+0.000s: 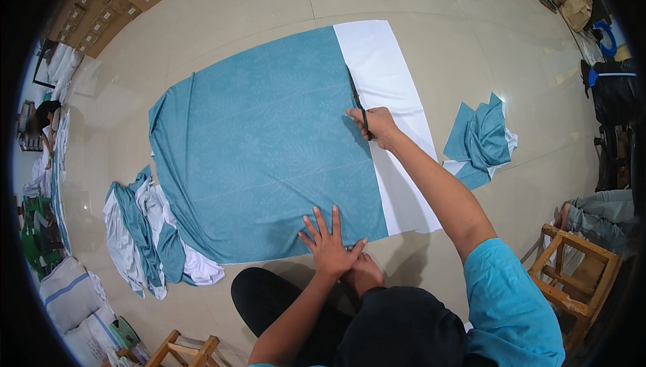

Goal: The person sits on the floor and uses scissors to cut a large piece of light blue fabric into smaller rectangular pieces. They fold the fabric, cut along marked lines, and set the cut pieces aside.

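Observation:
A large teal fabric point(269, 111) with a faint leaf pattern lies spread on the floor, with a white strip point(377, 50) along its right side. My right hand point(377, 126) is closed around the handles of black scissors point(356, 91), whose blades point away from me along the line where teal meets white. With fingers spread, my left hand point(330, 244) rests flat on the near edge of the teal fabric. The blades' tips lie close to the fabric, and I cannot tell how far apart they are.
A crumpled teal-and-white cloth point(481, 141) lies to the right, and a bunched heap point(145, 232) at the left. Cardboard boxes point(108, 3) stand at the far left. A wooden stool point(575, 279) is at the right. Another person point(46, 119) is at the far left edge.

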`<state>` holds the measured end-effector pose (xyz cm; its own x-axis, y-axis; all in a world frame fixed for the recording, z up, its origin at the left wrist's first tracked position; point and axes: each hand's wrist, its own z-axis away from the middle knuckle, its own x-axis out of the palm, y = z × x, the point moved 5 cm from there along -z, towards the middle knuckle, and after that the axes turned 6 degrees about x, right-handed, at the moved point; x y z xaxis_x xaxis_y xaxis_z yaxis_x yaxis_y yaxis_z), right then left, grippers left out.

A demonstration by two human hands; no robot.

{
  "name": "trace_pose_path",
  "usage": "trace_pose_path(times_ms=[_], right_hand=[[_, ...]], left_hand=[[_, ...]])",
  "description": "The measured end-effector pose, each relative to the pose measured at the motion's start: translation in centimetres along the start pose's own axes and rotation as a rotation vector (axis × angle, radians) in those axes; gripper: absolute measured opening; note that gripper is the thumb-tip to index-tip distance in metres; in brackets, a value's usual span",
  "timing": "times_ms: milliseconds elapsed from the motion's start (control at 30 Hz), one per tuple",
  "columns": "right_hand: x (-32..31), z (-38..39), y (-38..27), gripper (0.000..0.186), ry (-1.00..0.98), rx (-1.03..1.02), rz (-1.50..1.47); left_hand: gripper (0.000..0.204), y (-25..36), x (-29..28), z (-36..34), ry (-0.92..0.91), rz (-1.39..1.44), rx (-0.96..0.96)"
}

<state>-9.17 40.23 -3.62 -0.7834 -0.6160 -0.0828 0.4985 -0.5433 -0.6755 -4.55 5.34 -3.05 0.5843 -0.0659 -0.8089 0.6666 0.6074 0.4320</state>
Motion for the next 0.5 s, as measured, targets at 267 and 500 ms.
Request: trace_pose_path(times_ms=[267, 500], right_hand=[[0.1, -1.4, -1.9, 0.048, -0.024, -0.02, 0.002], [0.3, -2.2, -2.5, 0.043, -0.012, -0.002, -0.014]], left_hand=[[0.125, -0.1, 0.2, -0.1, 0.029, 0.01, 0.023], [0.125, -0.2, 0.3, -0.1, 0.01, 0.019, 0.018]])
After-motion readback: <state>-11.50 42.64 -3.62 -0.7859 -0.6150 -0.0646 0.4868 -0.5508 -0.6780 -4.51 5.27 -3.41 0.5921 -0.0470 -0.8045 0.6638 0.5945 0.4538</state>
